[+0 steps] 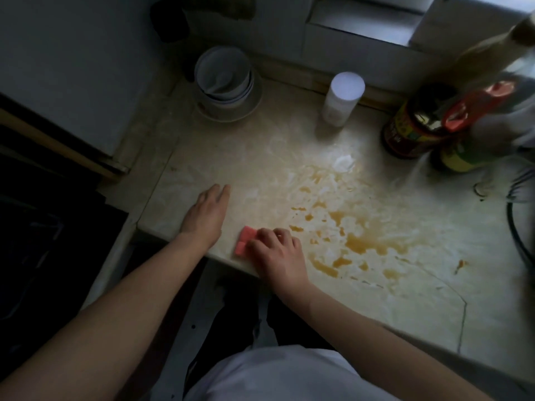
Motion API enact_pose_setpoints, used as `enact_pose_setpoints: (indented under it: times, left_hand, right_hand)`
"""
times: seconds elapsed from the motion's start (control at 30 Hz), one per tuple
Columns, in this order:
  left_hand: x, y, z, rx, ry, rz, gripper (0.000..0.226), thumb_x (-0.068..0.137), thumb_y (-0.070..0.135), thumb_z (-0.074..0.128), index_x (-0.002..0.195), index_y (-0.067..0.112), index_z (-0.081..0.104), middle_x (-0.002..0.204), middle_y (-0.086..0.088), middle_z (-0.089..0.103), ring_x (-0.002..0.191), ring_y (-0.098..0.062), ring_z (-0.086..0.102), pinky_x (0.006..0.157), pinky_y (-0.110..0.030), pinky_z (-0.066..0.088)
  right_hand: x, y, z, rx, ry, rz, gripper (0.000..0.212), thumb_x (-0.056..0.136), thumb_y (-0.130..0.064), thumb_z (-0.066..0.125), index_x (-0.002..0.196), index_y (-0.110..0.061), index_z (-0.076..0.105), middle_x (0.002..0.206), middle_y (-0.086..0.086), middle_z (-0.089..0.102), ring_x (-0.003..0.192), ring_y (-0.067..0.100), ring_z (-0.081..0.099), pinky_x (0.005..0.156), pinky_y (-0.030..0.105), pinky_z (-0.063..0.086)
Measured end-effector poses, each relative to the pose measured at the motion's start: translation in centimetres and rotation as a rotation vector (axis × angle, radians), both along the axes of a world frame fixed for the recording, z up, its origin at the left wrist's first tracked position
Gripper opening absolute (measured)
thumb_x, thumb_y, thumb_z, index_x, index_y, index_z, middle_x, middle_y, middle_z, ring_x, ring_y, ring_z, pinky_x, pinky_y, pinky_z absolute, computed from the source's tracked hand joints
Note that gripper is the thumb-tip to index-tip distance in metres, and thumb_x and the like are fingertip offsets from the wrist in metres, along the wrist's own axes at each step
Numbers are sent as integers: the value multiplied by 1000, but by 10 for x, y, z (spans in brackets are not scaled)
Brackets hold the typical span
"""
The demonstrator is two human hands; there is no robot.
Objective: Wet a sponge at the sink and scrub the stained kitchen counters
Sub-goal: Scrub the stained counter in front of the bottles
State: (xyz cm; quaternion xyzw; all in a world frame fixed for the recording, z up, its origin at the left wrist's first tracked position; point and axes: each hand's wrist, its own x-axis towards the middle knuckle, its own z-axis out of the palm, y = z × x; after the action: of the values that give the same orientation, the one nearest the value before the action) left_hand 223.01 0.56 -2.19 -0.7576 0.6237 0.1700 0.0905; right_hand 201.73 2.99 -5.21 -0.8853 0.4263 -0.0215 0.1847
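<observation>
A pink sponge (pixel 245 240) lies on the pale marble counter (pixel 231 157) near its front edge. My right hand (pixel 278 253) presses down on the sponge's right part, fingers curled over it. My left hand (pixel 207 214) rests flat on the counter just left of the sponge, fingers together and holding nothing. To the right of the sponge, brown-orange stains (pixel 356 241) spread in patches across the wet, streaked surface.
A stack of white bowls on a plate (pixel 224 82) stands at the back left. A white cylindrical container (pixel 341 98) is behind the stains. Dark sauce bottles (pixel 414 125) crowd the back right. A black cable (pixel 518 227) runs along the right edge. A dark stove is left.
</observation>
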Motion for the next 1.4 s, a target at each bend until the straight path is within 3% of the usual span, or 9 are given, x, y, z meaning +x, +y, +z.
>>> enact_pose_setpoints:
  times: [0.17,0.33,0.53,0.73,0.87,1.17,1.4]
  left_hand:
    - [-23,-5,10,66,21,-26,84,86,24,69,153,17,18,160,-12,16,143,-31,24,112,-40,35]
    - [-39,-15,17,60,6,-64,87,84,26,73,152,17,20,159,-13,17,143,-31,24,111,-41,36]
    - [-50,-27,16,88,16,-56,89,83,26,74,153,18,20,160,-12,15,144,-31,23,113,-41,35]
    - [-57,-46,10,91,10,-39,89,82,23,75,152,21,20,162,-12,4,145,-32,18,110,-42,36]
    - [-60,-60,9,131,-8,-35,100,80,16,76,155,22,11,163,-11,-1,147,-32,12,114,-40,30]
    - [-60,-74,-1,163,-73,-88,106,77,9,75,156,22,5,162,-12,2,143,-41,15,116,-43,30]
    - [-62,-72,1,161,-27,-57,104,79,-1,70,156,22,4,163,-9,-2,146,-42,10,113,-43,33]
  right_hand:
    - [-13,10,4,44,3,86,31,89,-43,58,118,-33,63,133,-2,57,115,34,51,84,43,45]
    - [-21,5,4,25,9,179,34,87,-43,66,119,-33,63,130,-2,56,109,31,51,80,41,44]
    - [-32,-5,0,-46,-20,197,31,92,-41,61,120,-30,62,129,0,57,109,30,50,79,41,43]
    - [-45,-53,-5,-112,1,13,22,92,-37,64,113,-31,65,134,-2,59,113,34,52,81,41,41]
    - [-42,-97,-8,-104,25,-89,24,95,-38,63,119,-34,64,141,-1,57,120,36,49,88,43,41]
    - [-24,-181,-6,-53,32,-216,34,99,-34,49,132,-34,59,152,0,49,131,38,42,96,45,36]
    - [-15,-238,0,-44,44,-342,34,99,-27,48,130,-30,63,147,3,52,127,40,43,98,45,35]
